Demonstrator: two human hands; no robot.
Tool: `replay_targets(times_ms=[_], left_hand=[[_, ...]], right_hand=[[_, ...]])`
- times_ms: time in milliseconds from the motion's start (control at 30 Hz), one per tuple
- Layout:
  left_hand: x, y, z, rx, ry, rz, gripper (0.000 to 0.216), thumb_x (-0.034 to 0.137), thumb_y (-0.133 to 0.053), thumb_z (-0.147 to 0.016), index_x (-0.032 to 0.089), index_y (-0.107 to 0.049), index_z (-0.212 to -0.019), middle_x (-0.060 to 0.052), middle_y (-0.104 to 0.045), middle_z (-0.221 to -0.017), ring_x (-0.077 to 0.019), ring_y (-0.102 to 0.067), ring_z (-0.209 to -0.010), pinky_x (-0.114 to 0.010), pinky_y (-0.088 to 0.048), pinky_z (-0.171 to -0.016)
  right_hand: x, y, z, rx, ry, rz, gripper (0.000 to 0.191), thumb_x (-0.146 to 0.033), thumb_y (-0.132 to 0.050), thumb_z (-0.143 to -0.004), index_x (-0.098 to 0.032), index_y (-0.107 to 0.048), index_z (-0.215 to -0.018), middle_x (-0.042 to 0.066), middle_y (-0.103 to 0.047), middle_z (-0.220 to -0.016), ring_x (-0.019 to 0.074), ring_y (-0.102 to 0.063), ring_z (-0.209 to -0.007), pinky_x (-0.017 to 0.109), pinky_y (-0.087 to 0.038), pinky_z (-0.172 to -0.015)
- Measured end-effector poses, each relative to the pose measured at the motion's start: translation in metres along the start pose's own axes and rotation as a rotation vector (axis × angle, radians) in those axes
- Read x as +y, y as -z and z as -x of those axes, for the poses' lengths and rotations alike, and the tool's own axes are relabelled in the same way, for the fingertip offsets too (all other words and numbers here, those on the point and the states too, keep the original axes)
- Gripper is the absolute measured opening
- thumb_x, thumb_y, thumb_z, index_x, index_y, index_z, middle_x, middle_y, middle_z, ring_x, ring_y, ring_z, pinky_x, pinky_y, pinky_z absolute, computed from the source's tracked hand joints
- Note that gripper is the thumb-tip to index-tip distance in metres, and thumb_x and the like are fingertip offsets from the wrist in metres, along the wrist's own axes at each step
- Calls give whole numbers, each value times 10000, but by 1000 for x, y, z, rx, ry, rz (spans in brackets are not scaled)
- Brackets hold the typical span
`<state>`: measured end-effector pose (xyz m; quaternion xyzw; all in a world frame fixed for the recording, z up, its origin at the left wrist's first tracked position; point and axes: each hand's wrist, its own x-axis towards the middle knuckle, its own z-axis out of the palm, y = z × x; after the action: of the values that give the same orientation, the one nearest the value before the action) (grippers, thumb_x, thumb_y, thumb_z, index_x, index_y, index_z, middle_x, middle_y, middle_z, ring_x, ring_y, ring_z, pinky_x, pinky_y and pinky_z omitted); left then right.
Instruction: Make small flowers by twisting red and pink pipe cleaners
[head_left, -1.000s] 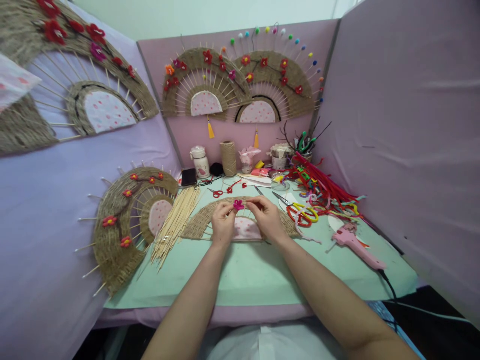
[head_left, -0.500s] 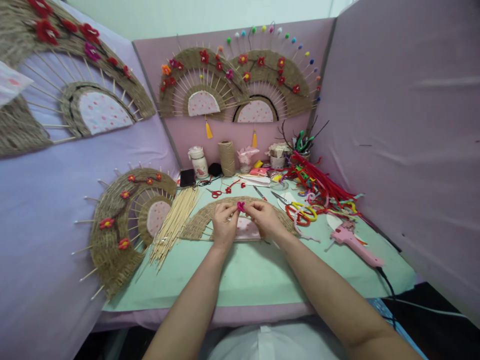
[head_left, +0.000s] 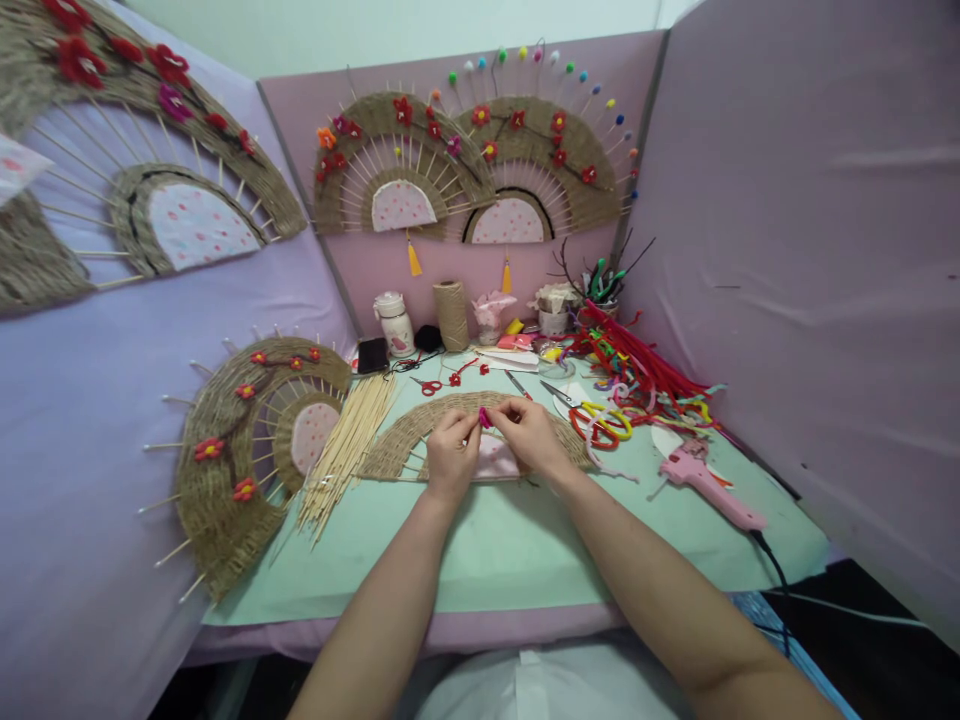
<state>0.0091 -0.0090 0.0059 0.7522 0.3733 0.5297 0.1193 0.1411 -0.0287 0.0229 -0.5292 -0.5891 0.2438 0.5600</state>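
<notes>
Pinching a small magenta piece [head_left: 484,417] between two hands

The magenta piece sits right between the fingertips, in line with the arch of the woven fan [head_left: 394,438]; how far above it, I cannot tell. The left hand [head_left: 451,455] grips its left side, thumb pressed to forefinger, and the right hand [head_left: 529,437] pinches its right side the same way. Its finer shape is too small to read. Best, I judge, to hold one pinch firm as an anchor while the other bends it little by little, lightly, so the soft-looking material doesn't crush. Around it on the bench [head_left: 510,570], thin sticks [head_left: 349,455] lie left of the fan, scissors [head_left: 576,406] just to its right, and a pink glue gun [head_left: 709,487] farther out.
</notes>
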Motion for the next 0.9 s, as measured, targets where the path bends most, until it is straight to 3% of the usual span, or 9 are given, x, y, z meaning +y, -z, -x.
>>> replay_targets(times_ms=[300, 467, 600, 767, 900], left_hand=[[-1, -3, 4, 23, -168, -144, 196, 208, -480, -832, 190, -670, -879, -48, -593, -753, -132, -532, -711, -251, -419, -687], [-6, -1, 0, -57, -250, -177, 196, 186, -469, -839, 172, -665, -853, -52, -596, -740, -139, -528, -730, -263, -421, -690], [-9, -1, -2, -96, -183, -92, 187, 177, -483, -828, 171, -670, -833, -47, -596, -746, -130, -540, -716, -256, -426, -672], [-8, 1, -6, 4, -48, 72, 159, 172, -523, -798, 168, -681, -780, -30, -599, -737, -115, -554, -684, -235, -425, -630], [-6, 2, -7, 22, -13, 112, 158, 173, -527, -793, 167, -684, -779, -24, -595, -732, -113, -550, -679, -233, -420, -622]], right_hand=[[-3, -3, 2, 104, -45, -21, 165, -272, -517, -670, -161, -522, -547, -28, -493, -526, 97, -414, -517, 212, -348, -519], [0, -3, 2, 103, -62, -24, 164, -269, -518, -659, -159, -518, -537, -29, -488, -510, 102, -418, -520, 211, -331, -503], [3, -3, 1, 80, -64, -13, 186, -286, -534, -674, -158, -530, -539, -35, -476, -498, 98, -404, -504, 211, -314, -491], [-1, 2, -2, -3, -76, -136, 312, -370, -444, -777, -144, -640, -690, 21, -624, -662, 133, -514, -607, 234, -389, -583], [-6, 5, -2, 23, -83, -135, 273, -352, -472, -756, -149, -636, -677, 22, -625, -661, 141, -528, -623, 237, -404, -598]])
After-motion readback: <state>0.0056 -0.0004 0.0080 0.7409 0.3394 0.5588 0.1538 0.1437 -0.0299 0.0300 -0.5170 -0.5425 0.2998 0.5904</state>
